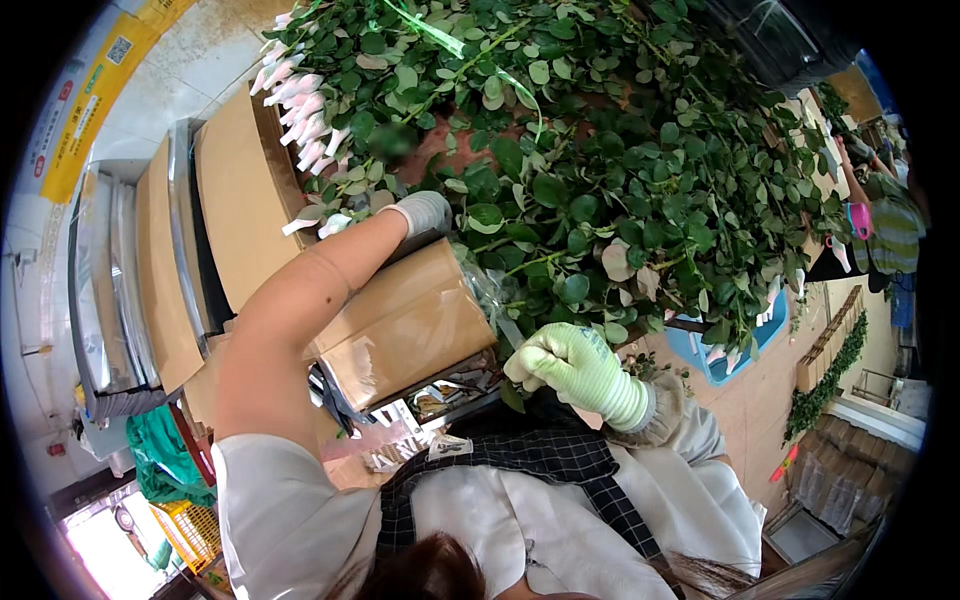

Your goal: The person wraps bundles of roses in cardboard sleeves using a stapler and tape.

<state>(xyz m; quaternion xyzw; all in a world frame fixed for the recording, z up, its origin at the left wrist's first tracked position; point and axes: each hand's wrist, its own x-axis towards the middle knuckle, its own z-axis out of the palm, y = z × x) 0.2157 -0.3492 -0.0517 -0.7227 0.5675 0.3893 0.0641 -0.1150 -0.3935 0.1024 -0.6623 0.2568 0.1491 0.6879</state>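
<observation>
A brown cardboard-wrapped bundle [409, 322] lies slanted before my chest, with crinkled clear plastic [484, 281] at its right end. My left hand [426, 211], in a pale knit glove, reaches over the bundle's far edge; its fingers are hidden. Close by the near right corner is my right hand [574, 371], in a light green glove with the fingers curled in. A clear plastic strip [511, 330] runs from the wrapping to those fingers. Leafy rose stems [585, 217] cover the bench beyond, and flower heads in white net sleeves [304, 109] line its left side.
Tall cardboard sheets [240, 172] and clear plastic sleeves [112, 277] stand at the left. A blue basin [727, 360] sits below the bench's right side. A co-worker [892, 217] is at the far right. Dark stacked material [780, 45] stands at the back.
</observation>
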